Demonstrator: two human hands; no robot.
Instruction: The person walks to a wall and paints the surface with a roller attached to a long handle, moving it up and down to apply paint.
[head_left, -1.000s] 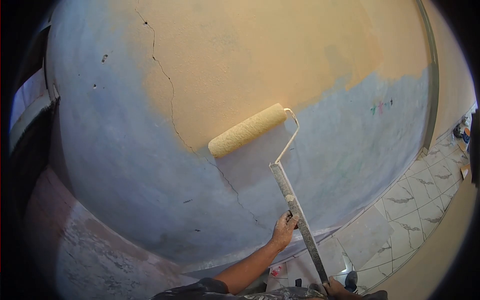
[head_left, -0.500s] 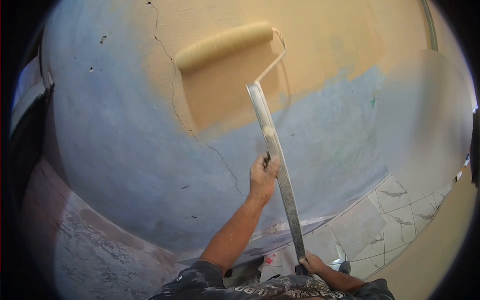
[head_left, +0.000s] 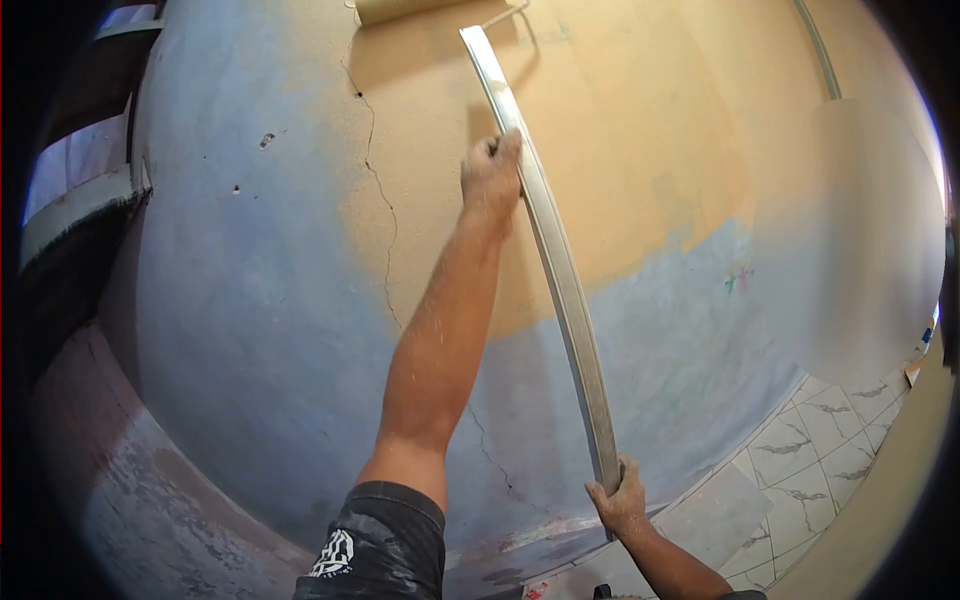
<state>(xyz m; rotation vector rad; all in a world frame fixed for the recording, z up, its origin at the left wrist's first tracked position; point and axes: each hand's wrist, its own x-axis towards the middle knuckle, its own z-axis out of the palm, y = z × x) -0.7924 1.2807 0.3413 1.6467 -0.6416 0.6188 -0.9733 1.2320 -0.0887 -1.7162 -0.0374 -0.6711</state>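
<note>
A long metal pole [head_left: 565,290] slants across the middle of the view, carrying a paint roller [head_left: 400,9] at its upper end. The roller's fuzzy sleeve is cut off by the top edge. My left hand [head_left: 489,182] is closed on the upper part of the pole, its thumb along the face. Lower down, my right hand [head_left: 622,497] grips the pole near its bottom end. Behind the pole, the wall [head_left: 640,200] is coated in peach-yellow paint above and shows a bluish-grey surface below.
A thin crack [head_left: 388,215] runs down the wall, with small chipped holes to its left. Dark stair-like ledges [head_left: 85,215] stand at far left. Marble-patterned floor tiles [head_left: 800,455] lie at lower right, beside a blurred pale area [head_left: 850,240].
Both hands have risen with the pole, and the left arm is stretched further up. The roller has moved up the wall to the top edge of the view.
</note>
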